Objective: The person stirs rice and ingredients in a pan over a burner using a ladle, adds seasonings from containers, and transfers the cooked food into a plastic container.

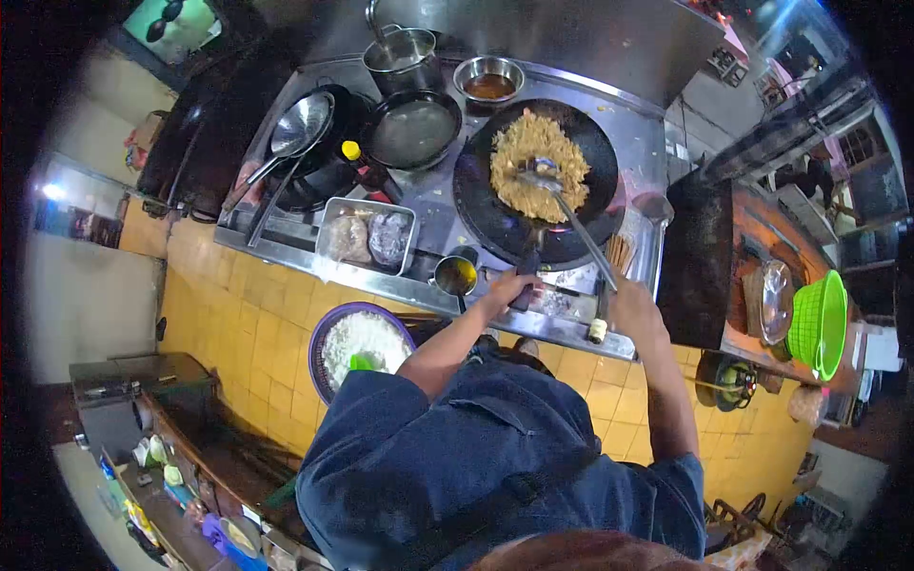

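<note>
My left hand (509,293) is closed around the dark handle of a black wok (471,195) on the stove. Brown fried rice (519,143) lies in the wok. My right hand (630,303) grips the long metal handle of a ladle (581,228), whose head rests in the rice. Left of my left hand stands a small metal pot (455,276) with yellow liquid. A bundle of thin wooden sticks (621,252) is just above my right hand.
A metal tray (367,268) with bagged food, a dark pan (413,131), a sauce bottle (367,171) and a steel bowl (488,80) stand on the counter. A purple basin of white rice (319,366) is below left. At right stands a green basket (819,324).
</note>
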Demonstrator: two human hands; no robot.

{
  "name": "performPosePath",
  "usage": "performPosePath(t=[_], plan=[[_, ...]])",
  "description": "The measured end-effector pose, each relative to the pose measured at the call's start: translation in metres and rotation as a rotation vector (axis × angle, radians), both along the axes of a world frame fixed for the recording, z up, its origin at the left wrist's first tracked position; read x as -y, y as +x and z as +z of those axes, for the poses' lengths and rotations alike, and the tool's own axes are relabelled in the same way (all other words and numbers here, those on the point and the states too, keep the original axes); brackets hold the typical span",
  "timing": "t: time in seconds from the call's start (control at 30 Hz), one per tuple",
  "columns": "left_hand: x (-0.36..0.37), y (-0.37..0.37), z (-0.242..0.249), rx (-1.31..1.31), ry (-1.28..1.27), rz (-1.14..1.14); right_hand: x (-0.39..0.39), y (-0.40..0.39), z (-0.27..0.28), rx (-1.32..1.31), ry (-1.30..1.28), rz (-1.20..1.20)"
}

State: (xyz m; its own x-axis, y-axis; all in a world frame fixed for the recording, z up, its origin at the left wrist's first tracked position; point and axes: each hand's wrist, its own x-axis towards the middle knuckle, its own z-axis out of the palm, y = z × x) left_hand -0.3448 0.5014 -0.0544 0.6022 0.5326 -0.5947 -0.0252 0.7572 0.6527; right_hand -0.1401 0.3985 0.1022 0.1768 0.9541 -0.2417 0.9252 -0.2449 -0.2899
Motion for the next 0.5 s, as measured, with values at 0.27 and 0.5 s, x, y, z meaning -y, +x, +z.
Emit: performPosePath(t=[0.27, 0.5], plan=[[0.001, 0.03, -0.023, -0.186, -0.041, -0.04, -0.009, 0.01, -0.061, -0.019, 0.021, -0.051], [0.044, 0.032, 0.162, 0.368, -0.499, 0.104, 0.036, 0.019, 0.086, -0.081, -0.047, 0.052]])
